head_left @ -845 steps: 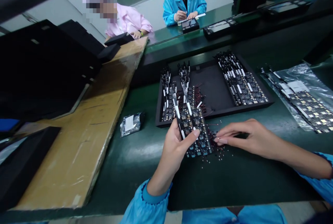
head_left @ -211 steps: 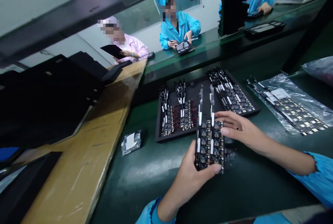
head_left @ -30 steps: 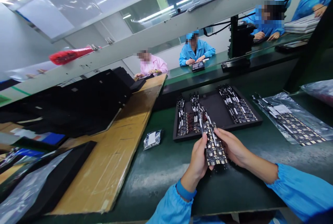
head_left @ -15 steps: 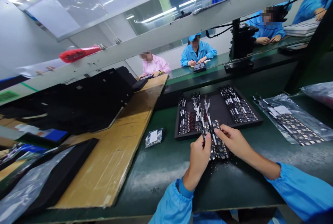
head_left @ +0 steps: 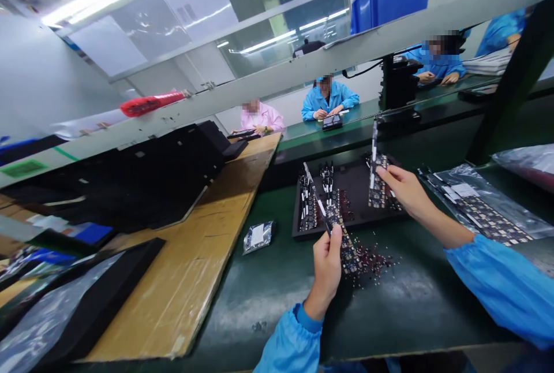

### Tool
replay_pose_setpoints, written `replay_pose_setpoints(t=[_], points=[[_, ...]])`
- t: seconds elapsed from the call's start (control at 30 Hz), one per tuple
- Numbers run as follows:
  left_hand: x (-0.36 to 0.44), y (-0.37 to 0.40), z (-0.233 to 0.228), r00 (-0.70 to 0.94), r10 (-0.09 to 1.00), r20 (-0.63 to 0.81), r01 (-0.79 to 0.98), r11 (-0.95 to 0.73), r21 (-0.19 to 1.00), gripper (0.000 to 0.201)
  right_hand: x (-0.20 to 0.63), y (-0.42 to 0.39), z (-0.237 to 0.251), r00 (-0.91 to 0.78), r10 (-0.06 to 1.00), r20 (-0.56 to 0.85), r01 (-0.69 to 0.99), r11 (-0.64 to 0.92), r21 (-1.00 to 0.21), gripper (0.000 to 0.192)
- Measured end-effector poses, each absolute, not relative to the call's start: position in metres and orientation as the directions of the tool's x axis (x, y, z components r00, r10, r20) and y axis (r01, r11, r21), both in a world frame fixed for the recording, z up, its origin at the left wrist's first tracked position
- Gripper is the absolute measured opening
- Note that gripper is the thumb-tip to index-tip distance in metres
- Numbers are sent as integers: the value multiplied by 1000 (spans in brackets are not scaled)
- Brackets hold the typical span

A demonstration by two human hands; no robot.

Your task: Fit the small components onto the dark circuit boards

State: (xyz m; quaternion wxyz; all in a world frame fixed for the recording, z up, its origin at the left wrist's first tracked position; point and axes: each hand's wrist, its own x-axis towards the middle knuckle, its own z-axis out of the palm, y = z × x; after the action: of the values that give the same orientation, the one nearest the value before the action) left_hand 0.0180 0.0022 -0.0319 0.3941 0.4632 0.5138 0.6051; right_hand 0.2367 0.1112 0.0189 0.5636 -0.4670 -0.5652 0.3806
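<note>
Boards stay safest if we keep our left hand (head_left: 328,260) clamped on one circuit strip (head_left: 341,240) over the worktop (head_left: 268,295) while our right hand (head_left: 400,185), pinching the other strip (head_left: 375,179), lowers it level into the black tray (head_left: 298,233).

The left hand (head_left: 328,266) rises from a blue-sleeved forearm low over the desk (head_left: 277,298), wrist nearly straight, fingers curled and thumb pressed forward in a closed grip. The right hand (head_left: 400,188) reaches farther out over the desk and higher, arm stretched from a blue sleeve, fingertips pinched together, the palm turned leftward.
</note>
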Motion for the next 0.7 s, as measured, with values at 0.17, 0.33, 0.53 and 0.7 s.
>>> replay_pose_setpoints(t=[0.17, 0.33, 0.53, 0.7], points=[[21, 1, -37, -211, 950, 229, 51, -223, 973, 50, 220, 172, 14, -46, 949, 311, 385, 304, -871, 29], [20, 3, -40, -189, 951, 242, 71, -233, 970, 49, 206, 196, -13, -203, 964, 169, 655, 263, -709, 31], [20, 3, -44, -141, 960, 240, 76, -231, 970, 46, 215, 184, -18, -299, 936, 186, 823, 351, -447, 32], [22, 2, -45, -106, 967, 232, 74, -225, 972, 45, 223, 162, -15, -441, 838, 320, 817, 523, -242, 38]])
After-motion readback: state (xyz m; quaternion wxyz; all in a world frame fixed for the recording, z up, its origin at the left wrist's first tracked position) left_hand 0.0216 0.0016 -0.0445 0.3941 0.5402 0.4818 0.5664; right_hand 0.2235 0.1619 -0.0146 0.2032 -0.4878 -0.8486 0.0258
